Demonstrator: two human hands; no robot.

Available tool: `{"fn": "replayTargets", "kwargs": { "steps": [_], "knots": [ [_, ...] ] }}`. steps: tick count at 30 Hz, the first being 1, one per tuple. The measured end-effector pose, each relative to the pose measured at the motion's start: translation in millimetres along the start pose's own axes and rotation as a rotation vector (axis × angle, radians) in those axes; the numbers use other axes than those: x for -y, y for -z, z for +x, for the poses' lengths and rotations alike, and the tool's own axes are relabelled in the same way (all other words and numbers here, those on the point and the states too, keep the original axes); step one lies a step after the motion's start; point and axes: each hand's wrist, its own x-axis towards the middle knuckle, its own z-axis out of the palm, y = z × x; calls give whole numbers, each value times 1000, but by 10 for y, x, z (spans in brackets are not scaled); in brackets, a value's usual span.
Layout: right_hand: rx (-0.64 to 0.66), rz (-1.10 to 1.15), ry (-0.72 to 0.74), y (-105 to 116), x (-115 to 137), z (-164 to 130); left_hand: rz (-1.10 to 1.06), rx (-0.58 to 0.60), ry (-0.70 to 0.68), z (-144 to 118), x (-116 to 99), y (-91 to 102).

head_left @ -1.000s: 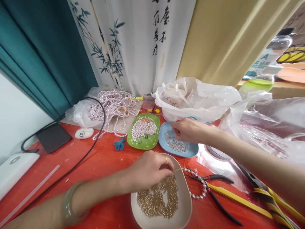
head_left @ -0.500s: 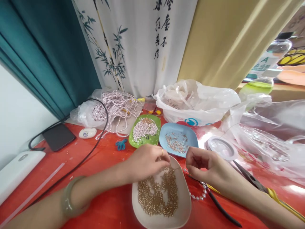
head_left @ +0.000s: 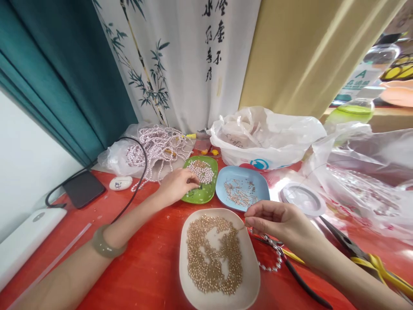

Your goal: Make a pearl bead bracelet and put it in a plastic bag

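My left hand (head_left: pixel 178 186) is over the left part of the green plate (head_left: pixel 208 194), its fingertips pinched at the edge of a heap of pink-white pearl beads (head_left: pixel 203 171). Anything between those fingertips is too small to make out. My right hand (head_left: pixel 274 219) is closed in a pinch on a thin gold-coloured pin (head_left: pixel 240 228), which points left over the rim of the cream tray (head_left: pixel 189 297). Many small gold beads (head_left: pixel 214 262) lie spread in that tray. A strand of silvery beads (head_left: pixel 274 268) curves on the table below my right hand.
Metal pins lie in a blue plate (head_left: pixel 224 202). Pliers with yellow handles (head_left: pixel 350 245) and a black-handled tool (head_left: pixel 305 282) lie at right, near a spool (head_left: pixel 303 199). Plastic bags (head_left: pixel 267 142), pearl strands (head_left: pixel 158 146), a cable (head_left: pixel 134 193) and a phone (head_left: pixel 84 188) surround the work.
My left hand has moved up and away from the cream tray to the pearl beads on the green plate. My right hand has shifted slightly left, and the pin now shows clearly at its fingertips.
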Motion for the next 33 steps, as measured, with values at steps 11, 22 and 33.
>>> {"fn": "replayTargets", "kwargs": {
  "steps": [11,22,33],
  "knots": [
    [-19,70,34,-6,-24,13,-153,-53,-30,-3,-52,-18],
    [-74,82,109,-211,126,-177,-1119,210,282,-343,-776,-102],
    [-91,7,142,-241,47,-158,-1255,229,252,-386,-851,-142]
  ]
}}
